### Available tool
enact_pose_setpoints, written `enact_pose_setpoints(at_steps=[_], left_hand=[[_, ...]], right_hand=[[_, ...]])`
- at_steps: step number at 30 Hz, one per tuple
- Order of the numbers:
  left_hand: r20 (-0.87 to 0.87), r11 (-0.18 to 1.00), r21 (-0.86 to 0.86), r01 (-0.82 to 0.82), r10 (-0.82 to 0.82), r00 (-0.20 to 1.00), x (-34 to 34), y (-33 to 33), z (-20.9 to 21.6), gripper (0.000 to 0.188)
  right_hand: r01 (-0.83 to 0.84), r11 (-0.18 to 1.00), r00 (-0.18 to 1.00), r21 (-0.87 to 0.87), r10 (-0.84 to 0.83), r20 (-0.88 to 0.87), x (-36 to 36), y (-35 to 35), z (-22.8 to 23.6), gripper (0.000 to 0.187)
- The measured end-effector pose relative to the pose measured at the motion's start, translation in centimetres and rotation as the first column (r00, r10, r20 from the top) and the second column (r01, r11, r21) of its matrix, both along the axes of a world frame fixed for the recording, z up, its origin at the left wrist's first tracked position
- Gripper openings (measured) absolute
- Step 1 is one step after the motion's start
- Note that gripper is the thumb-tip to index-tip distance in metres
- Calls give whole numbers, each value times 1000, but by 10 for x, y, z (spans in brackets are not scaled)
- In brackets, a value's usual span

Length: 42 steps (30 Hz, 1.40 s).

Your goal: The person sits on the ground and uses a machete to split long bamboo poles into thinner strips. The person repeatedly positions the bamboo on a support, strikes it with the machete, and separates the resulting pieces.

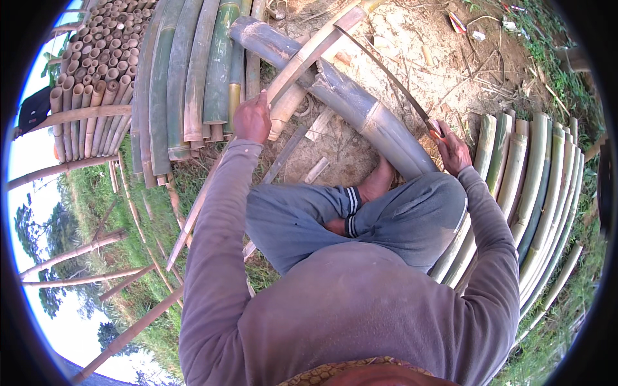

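A long split bamboo strip [309, 56] slants across the view, from the top centre down past my left forearm. My left hand [253, 119] is closed around it. In my right hand [454, 149], fingers wrapped round the handle, is a long, thin knife [396, 80] with a slightly curved dark blade. Its far end meets the strip near the top; whether it cuts into the wood I cannot tell. Under the strip lies a thick grey-green bamboo pole [373, 119], which reaches down to my right knee. Another thick bamboo piece [264, 42] lies at its upper left.
Cut bamboo poles [215, 71] lie side by side at the upper left, with a stack of bamboo tubes [100, 55] beyond. More poles [534, 186] stand close by my right arm. Bamboo offcuts [315, 170] lie on the ground before my crossed legs [302, 219].
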<state>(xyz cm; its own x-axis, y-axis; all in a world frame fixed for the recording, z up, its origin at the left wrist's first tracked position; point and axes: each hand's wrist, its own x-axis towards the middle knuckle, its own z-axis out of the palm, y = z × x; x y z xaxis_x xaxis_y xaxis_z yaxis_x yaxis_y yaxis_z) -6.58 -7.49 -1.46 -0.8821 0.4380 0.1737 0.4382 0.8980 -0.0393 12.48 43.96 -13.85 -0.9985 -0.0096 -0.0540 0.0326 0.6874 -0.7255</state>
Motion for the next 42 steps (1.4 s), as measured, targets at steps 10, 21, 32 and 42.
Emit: enact_pose_setpoints(at_steps=[10, 21, 32, 42], left_hand=[[29, 998, 31, -47, 47, 999, 6, -2, -4, 38], [99, 985, 167, -40, 24, 995, 114, 3, -32, 55], [40, 922, 203, -329, 328, 944, -8, 20, -43, 80], [518, 935, -44, -352, 323, 792, -22, -39, -39, 54]], right_hand=[[44, 998, 994, 42, -39, -97, 14, 3, 17, 56], [505, 792, 825, -343, -560, -79, 122, 16, 54, 51], [477, 853, 819, -211, -519, -245, 111, 7, 120, 64], [226, 858, 847, -462, -407, -342, 76, -71, 182, 78]])
